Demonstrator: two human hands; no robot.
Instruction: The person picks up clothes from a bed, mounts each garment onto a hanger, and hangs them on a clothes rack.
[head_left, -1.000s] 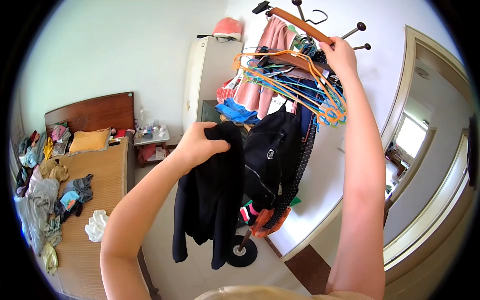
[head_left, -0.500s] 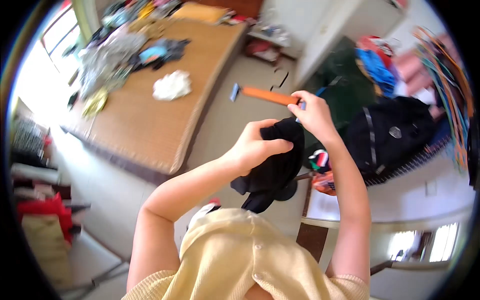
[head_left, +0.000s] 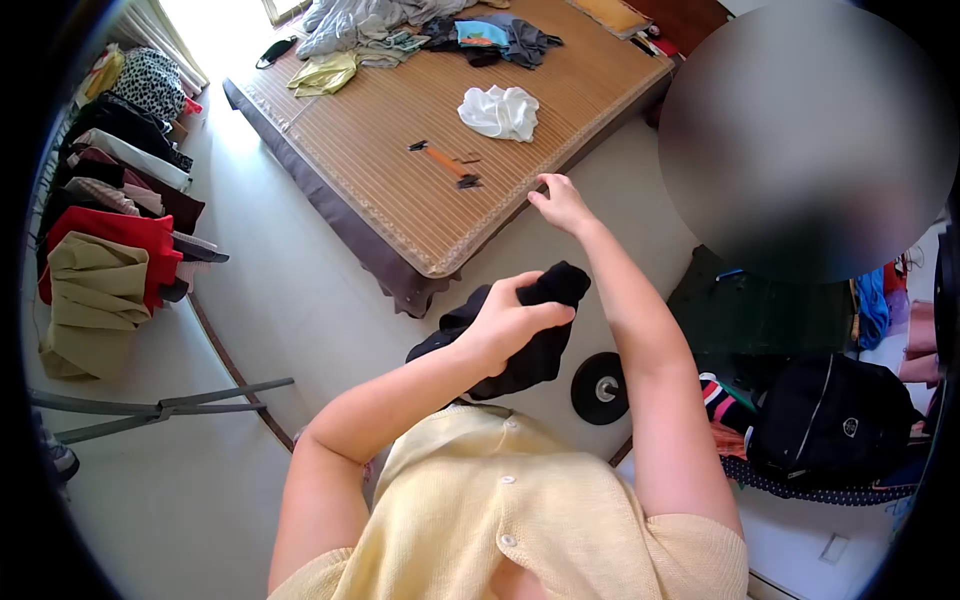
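My left hand (head_left: 510, 325) is closed around a bunched black garment (head_left: 535, 350), which hangs in folds in front of my body. Stretched out toward the edge of the bed, my right hand (head_left: 562, 205) is empty, its thumb and fingers apart. Beyond it, an orange clip hanger (head_left: 442, 160) with dark ends appears against the woven mat (head_left: 350, 160); whether it rests flat there is hard to tell. A crumpled white cloth (head_left: 500, 113) lies on the mat, farther back than the hanger.
More clothes (head_left: 480, 38) are heaped at the bed's far side. A black weight plate (head_left: 600, 388) is on the floor near my right forearm. To the right sits a black backpack (head_left: 835, 420). Folded garments (head_left: 110, 255) line the left side, near grey metal bars (head_left: 165, 408).
The orange hanger has left my right hand and now appears over the bed mat. My right hand has opened. The view has turned; my left hand keeps the black garment.
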